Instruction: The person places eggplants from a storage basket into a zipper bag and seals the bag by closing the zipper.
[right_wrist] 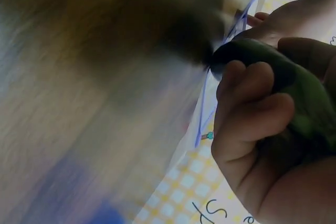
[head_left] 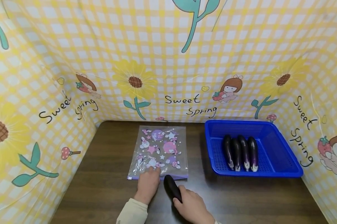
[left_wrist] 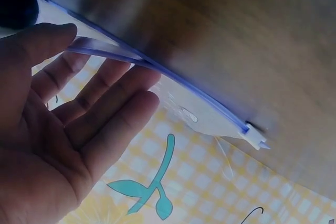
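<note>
A clear zip bag [head_left: 160,157] printed with pink and purple figures lies flat on the table, its purple-edged mouth towards me. At that mouth my left hand [head_left: 148,183] pinches one lip, and in the left wrist view the two purple zip strips [left_wrist: 107,53] stand apart by the thumb. The white slider [left_wrist: 254,136] sits at the bag's left corner. My right hand [head_left: 192,202] grips a dark eggplant [head_left: 171,188], fingers curled round it. The eggplant's rounded tip [right_wrist: 236,53] points at the bag's mouth, right at the purple edge; its rear is hidden in the palm.
A blue plastic basket [head_left: 258,174] stands at the right of the brown table [head_left: 109,155]. Several eggplants [head_left: 236,152] lie side by side inside it. A yellow checked cloth [head_left: 168,68] with flowers walls the table's back and sides.
</note>
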Tool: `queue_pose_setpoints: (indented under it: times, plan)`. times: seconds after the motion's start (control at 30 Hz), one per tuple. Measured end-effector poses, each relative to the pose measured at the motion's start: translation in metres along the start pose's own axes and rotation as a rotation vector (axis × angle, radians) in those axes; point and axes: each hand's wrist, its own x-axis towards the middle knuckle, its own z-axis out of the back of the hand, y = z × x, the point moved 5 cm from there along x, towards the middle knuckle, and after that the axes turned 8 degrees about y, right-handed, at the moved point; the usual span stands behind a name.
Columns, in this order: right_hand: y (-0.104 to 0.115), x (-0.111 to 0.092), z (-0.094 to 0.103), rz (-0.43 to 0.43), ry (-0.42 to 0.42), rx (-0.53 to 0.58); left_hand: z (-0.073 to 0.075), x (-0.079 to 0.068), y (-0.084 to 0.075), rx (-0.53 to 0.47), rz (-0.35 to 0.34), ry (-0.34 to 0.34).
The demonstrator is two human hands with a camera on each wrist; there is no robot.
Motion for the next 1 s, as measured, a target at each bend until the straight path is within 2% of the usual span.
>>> queue_pose_setpoints:
  times: [0.1, 0.23, 0.33, 0.43, 0.57, 0.63, 1.0]
  plan:
    - [0.002, 0.005, 0.000, -0.005, -0.045, -0.014, -0.001, 0.002, 0.000, -0.006, 0.015, 0.022]
    - [0.003, 0.011, -0.002, -0.042, -0.067, -0.024, -0.001, 0.002, 0.001, -0.012, 0.041, 0.018]
    - [-0.001, 0.014, -0.002, -0.112, -0.076, -0.028, -0.001, 0.001, 0.002, -0.006, 0.053, -0.012]
    - [-0.005, 0.017, 0.000, -0.176, -0.123, -0.060, 0.001, 0.001, 0.002, 0.009, 0.056, -0.067]
    - [-0.007, 0.018, 0.004, -0.199, -0.200, -0.111, 0.005, 0.003, 0.001, 0.028, 0.061, -0.146]
    - [-0.007, 0.017, 0.005, -0.205, -0.214, -0.124, 0.006, 0.003, 0.000, 0.031, 0.068, -0.165]
    - [-0.007, 0.017, 0.001, -0.252, -0.180, -0.130, 0.002, -0.004, -0.008, 0.056, 0.126, -0.150]
